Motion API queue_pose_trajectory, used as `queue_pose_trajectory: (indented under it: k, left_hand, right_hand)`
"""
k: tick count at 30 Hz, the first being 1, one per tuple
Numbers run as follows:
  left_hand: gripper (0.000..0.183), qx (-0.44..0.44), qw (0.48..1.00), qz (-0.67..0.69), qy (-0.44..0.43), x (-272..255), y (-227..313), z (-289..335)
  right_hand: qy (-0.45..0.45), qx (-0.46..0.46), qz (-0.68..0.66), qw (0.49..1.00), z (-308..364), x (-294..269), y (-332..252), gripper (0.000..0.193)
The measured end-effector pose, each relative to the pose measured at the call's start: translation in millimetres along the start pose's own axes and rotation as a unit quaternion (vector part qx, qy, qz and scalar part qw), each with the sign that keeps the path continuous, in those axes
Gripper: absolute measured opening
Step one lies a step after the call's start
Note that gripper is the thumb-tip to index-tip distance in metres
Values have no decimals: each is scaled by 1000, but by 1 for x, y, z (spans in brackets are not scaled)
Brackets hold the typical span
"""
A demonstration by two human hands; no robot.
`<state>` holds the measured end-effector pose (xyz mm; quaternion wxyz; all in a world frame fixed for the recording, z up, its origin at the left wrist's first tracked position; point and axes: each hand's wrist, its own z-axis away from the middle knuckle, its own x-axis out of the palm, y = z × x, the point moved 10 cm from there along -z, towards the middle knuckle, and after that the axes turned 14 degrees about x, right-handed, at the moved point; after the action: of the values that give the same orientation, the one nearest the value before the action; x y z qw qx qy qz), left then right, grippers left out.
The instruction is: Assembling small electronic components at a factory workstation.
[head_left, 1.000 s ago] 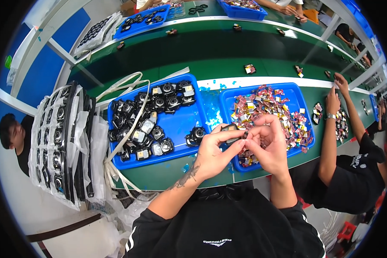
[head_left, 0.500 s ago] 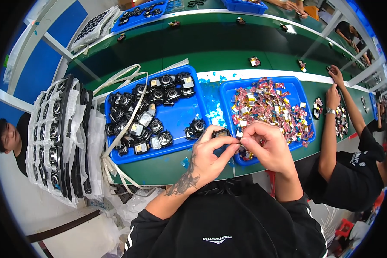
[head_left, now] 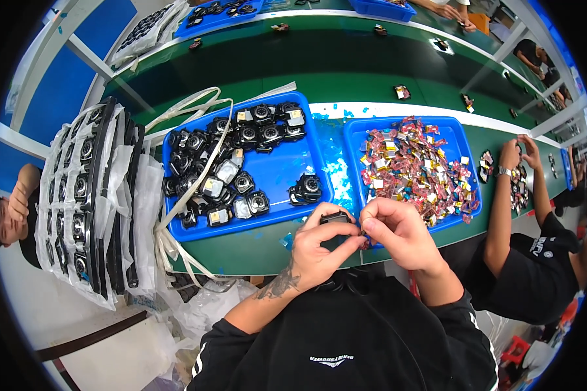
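Above the near edge of the green counter (head_left: 241,253), the left hand (head_left: 313,251) grips one black housing (head_left: 334,217), apparently mid-work. The right hand (head_left: 401,236) has fingertips pinched, contents unclear; black units (head_left: 248,134) crowd the left blue tray (head_left: 277,171).

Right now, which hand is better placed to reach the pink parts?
Right, likely: the right hand is next to the blue tray of pink parts; the left hand is farther off, holding a dark casing. Whether the right pinches something small is unclear.
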<state>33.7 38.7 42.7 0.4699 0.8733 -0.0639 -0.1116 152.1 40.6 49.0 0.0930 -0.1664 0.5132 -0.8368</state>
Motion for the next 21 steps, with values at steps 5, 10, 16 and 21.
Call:
queue_pose_trajectory:
  k: [5, 10, 16, 21]
  left_hand:
    - [17, 29, 997, -73, -4, -10, 9, -1]
    - [20, 146, 974, -172, -30, -16, 32, -8]
    - [23, 167, 954, -248, -10, -20, 31, -2]
    - [15, -2, 992, -107, 67, -34, 7, 10]
  right_hand:
    - [11, 5, 179, 984, 0, 2, -7, 13]
    - [-82, 19, 196, 977, -15, 12, 1, 20]
    - [160, -133, 325, 923, -18, 1, -31, 10]
    - [283, -318, 440, 791, -21, -10, -47, 14]
